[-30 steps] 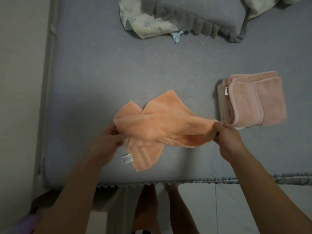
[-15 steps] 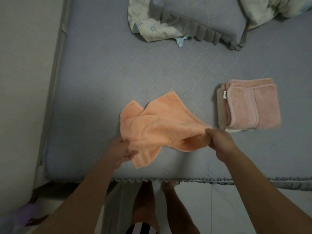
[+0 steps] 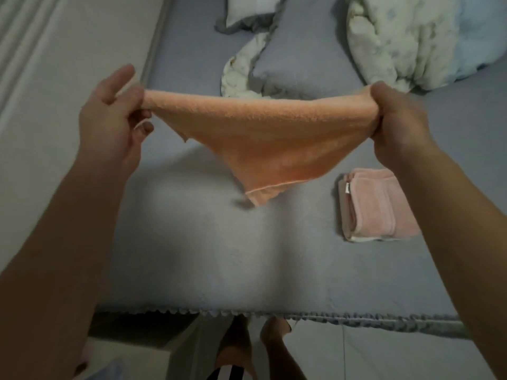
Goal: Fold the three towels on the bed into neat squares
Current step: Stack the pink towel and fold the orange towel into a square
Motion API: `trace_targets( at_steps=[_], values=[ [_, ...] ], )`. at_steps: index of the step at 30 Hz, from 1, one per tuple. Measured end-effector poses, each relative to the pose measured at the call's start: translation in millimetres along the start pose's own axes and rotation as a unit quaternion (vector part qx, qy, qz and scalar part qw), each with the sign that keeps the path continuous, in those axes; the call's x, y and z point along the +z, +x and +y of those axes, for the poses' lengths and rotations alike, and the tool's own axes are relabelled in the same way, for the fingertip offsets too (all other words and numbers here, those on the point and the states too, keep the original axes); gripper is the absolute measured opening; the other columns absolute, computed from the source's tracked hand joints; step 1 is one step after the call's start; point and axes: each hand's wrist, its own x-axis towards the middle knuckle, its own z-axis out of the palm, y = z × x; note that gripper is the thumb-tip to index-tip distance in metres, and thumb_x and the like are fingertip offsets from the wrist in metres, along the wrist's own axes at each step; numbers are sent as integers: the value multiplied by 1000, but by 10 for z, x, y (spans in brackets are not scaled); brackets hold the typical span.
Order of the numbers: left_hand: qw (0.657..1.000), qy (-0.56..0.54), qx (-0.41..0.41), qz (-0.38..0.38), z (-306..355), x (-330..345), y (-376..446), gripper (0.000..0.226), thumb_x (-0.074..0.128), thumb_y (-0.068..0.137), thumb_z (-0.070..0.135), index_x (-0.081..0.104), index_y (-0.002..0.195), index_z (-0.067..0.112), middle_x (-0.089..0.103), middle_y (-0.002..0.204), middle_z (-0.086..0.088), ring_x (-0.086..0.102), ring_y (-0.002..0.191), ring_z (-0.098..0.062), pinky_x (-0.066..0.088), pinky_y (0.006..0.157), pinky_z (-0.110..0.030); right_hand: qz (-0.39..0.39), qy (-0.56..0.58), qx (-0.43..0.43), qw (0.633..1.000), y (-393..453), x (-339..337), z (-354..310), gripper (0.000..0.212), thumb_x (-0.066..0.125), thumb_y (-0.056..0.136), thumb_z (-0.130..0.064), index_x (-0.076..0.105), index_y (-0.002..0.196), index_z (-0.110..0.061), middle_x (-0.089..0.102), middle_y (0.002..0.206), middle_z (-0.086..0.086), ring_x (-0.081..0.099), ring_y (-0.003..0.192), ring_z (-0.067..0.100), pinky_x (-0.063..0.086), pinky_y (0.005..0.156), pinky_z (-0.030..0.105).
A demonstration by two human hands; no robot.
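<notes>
Left hand [image 3: 109,116] and right hand [image 3: 397,119] each pinch an end of the orange towel [image 3: 255,133], stretched in the air above the bed [image 3: 192,256]. Soft, light and limp, it is best taken by its corners. At right, folded pink towel [image 3: 378,204]; its label appears unreadable.

I have 1 view, from the head camera: it looks steeply down and forward over the near edge of the bed [image 3: 247,270], close to both raised forearms, the person's feet showing at bottom
</notes>
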Motion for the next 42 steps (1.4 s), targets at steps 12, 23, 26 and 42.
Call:
trace_targets(
  at_steps=[12, 23, 26, 42],
  values=[
    [935, 178, -304, 46, -2461, -799, -821, 36, 54, 96, 12, 54, 132, 7, 48, 68, -2, 42, 52, -10, 31, 41, -19, -41, -299, 200, 932, -824, -805, 2266, 23, 60, 85, -19, 60, 63, -14, 54, 65, 7, 48, 70, 23, 40, 66, 37],
    [829, 396, -378, -113, -3155, -1089, -925, 6, 61, 92, 16, 63, 98, 16, 56, 95, -5, 54, 95, -23, 47, 90, -41, -161, -512, 322, 780, -1001, -830, 3054, 42, 55, 92, -27, 54, 130, -8, 62, 117, 13, 61, 101, 29, 49, 82, 37],
    [868, 323, -375, -51, -3131, -924, -514, 41, 64, 92, 16, 50, 130, 9, 54, 120, -15, 55, 117, -33, 44, 99, -46, -133, -499, 278, 810, -698, -571, 2984, 51, 55, 93, -34, 47, 137, -11, 57, 131, 14, 57, 115, 32, 46, 98, 42],
    [944, 135, -291, -83, -3171, -341, 769, 37, 51, 94, 21, 60, 123, -1, 63, 113, -20, 57, 102, -28, 45, 85, -42, -38, -397, 190, 897, 285, 397, 3190, 22, 61, 83, -38, 55, 98, -23, 56, 84, -17, 52, 74, 1, 34, 58, 16]
  ],
)
